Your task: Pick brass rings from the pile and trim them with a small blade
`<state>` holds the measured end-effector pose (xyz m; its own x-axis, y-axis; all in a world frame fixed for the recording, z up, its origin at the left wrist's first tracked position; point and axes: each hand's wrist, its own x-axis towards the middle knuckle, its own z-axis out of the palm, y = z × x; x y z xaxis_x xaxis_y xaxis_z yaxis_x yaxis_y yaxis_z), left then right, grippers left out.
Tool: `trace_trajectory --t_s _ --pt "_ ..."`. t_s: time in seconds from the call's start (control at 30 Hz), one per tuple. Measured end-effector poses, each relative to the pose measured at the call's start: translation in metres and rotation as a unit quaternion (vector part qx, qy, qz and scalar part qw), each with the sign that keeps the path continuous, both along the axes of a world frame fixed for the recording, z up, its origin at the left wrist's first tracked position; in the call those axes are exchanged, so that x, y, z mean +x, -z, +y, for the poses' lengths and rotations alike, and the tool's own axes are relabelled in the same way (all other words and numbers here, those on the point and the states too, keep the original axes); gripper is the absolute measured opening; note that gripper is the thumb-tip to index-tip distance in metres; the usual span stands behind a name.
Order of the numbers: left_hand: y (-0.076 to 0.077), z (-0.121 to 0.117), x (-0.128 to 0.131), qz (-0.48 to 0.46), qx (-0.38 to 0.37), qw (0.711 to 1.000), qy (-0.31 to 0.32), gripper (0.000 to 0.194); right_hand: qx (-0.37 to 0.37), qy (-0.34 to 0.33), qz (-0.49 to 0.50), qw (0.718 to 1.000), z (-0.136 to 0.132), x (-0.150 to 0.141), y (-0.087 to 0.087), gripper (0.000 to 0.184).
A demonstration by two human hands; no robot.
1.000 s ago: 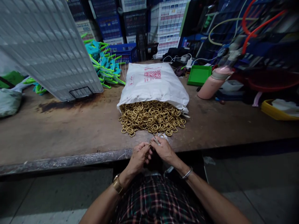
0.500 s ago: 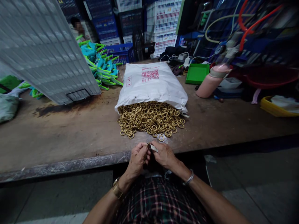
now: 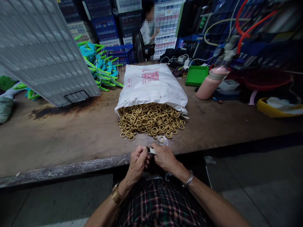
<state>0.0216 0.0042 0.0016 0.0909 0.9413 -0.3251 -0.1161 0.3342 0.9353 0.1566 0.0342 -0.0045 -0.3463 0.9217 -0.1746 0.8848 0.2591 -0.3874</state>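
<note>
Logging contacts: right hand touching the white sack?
Apart. The head view shows gold rings and bare tabletop between the right hand and the white sack.

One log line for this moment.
left hand: fingers closed, contents unclear | right hand: holding black-and-white item, dark end leftward | workbench: gold-coloured rings heaped at mouth of white sack

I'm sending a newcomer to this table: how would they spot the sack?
On the brown table, between the grey ribbed panel and the pink bottle, lies a white sack. Its mouth faces the near edge; unlike its neighbours, it bears red print and spills gold-coloured rings.
</note>
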Motion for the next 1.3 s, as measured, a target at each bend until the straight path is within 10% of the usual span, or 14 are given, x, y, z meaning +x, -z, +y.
trace_trajectory --t_s 0.43,1.0,1.3 --pt "0.002 0.002 -0.004 -0.259 -0.115 0.959 -0.023 0.027 0.088 0.222 -0.046 0.97 0.018 0.024 0.006 0.02" --pt "0.015 0.015 -0.008 -0.306 -0.173 0.933 -0.074 0.02 0.125 0.147 0.095 0.977 0.017 0.019 0.021 0.018" --pt "0.048 0.034 -0.004 -0.054 -0.042 0.997 -0.046 0.044 0.245 -0.018 0.201 0.948 0.019 -0.006 0.038 0.006"
